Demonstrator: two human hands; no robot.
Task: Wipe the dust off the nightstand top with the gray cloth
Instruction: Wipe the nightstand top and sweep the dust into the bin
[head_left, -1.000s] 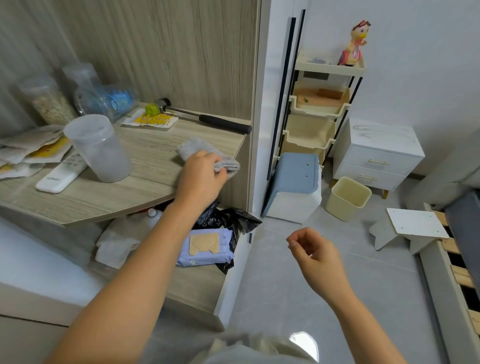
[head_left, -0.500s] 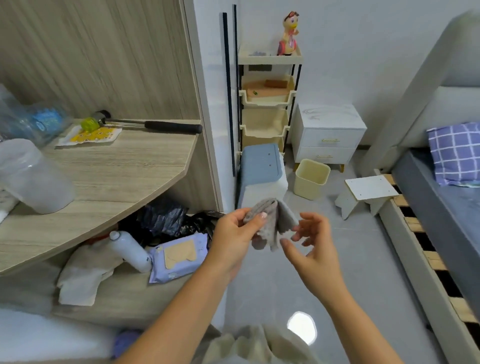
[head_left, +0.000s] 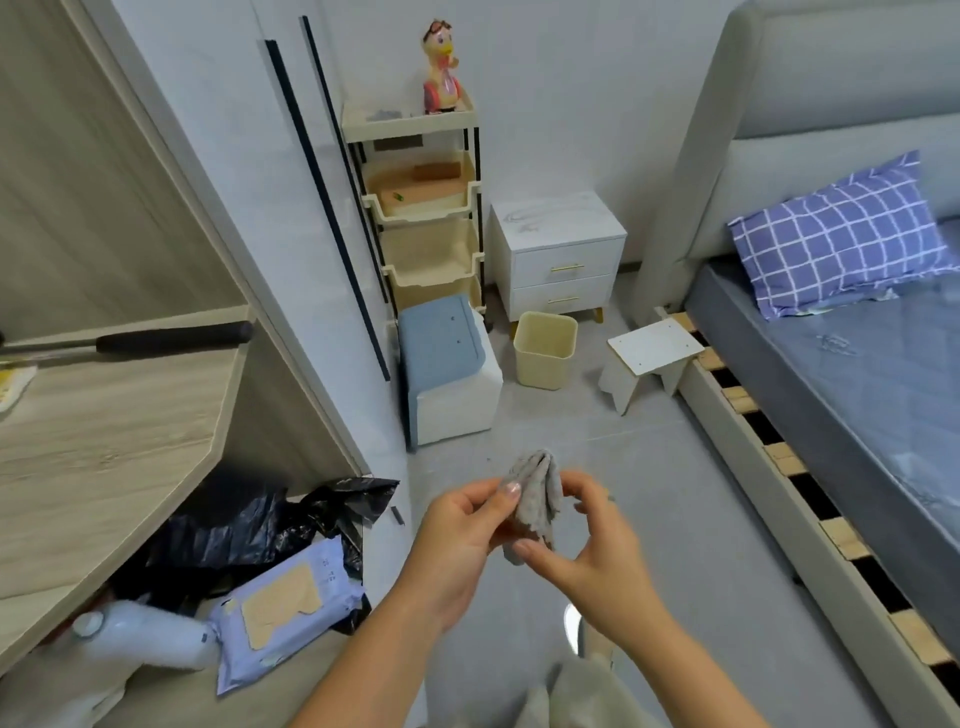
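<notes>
A small gray cloth hangs bunched in front of me, above the floor. My left hand pinches its left side between thumb and fingers. My right hand holds its right and lower edge with curled fingers. The white nightstand with two drawers and gold handles stands far ahead against the wall, between a cream shelf rack and the bed. Its top shows faint gray smudges and carries nothing.
A wooden desk with a hammer is at my left. A blue-lidded bin, a cream wastebasket and a small white stool stand on the floor before the nightstand. The bed runs along the right.
My left hand lifted the cloth off the desk and carried it in front of me, where my right hand joined it. My view turned right toward the nightstand and bed.
</notes>
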